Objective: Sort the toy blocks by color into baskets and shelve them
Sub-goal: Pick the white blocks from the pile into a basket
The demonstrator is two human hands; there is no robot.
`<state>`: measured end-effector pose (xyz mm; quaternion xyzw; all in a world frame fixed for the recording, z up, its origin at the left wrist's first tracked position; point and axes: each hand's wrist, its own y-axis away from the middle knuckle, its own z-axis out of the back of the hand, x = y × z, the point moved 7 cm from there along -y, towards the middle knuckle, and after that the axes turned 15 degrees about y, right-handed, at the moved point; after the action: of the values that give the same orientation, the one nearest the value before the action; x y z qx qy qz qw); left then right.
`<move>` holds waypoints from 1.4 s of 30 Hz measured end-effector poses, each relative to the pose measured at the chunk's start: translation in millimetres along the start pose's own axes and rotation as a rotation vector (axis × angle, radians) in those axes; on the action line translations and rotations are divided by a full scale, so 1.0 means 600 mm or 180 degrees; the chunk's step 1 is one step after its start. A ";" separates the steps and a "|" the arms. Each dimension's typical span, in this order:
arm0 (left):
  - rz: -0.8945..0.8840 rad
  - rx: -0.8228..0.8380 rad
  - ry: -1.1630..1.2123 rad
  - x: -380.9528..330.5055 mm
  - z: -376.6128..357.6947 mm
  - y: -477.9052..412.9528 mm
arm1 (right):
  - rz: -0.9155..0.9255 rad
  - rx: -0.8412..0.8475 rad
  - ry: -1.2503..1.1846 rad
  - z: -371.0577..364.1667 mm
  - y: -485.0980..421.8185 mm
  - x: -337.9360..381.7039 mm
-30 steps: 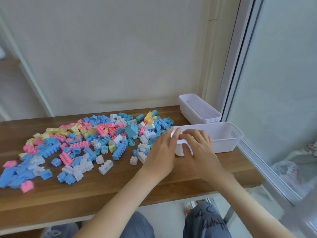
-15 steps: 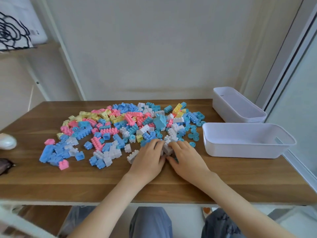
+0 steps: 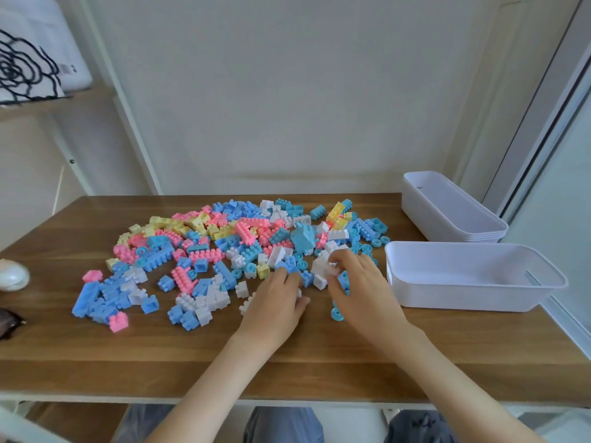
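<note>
Head: right hand (image 3: 361, 290) grip curled on white blocks (image 3: 320, 272); left hand (image 3: 275, 303) unclear; basket (image 3: 447, 295) beside.

We work from a single view, head-worn and wide-angle. It sits above the table's (image 3: 319, 372) near edge and faces forward and steeply down toward the far edge and the wall (image 3: 287, 91) behind it. Range is close: the forearms enter from the frame bottom, and the left hand (image 3: 275, 305) and right hand (image 3: 361, 289) sit mid-frame over the toy blocks (image 3: 224, 244). The table's right edge with the white baskets (image 3: 447, 295) shows fully. The left edge is cropped.
</note>
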<state>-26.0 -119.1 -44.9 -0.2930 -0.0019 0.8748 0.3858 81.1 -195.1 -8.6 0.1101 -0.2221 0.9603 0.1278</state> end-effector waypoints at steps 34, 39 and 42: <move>0.0565 -0.0614 0.0083 -0.007 0.076 0.023 | 0.0189 0.0315 0.0532 0.011 -0.003 -0.005; 0.1406 -0.0237 -0.0424 0.058 0.076 0.059 | 0.0434 0.1099 0.0913 -0.058 -0.040 0.009; 0.1274 0.0045 -0.0587 0.067 0.061 0.060 | 0.0444 0.1177 0.1060 -0.074 -0.054 0.008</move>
<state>-90.7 -109.1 -43.4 -0.2036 0.0271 0.9571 0.2046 79.2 -145.6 -33.4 -0.0437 -0.0257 0.9960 0.0738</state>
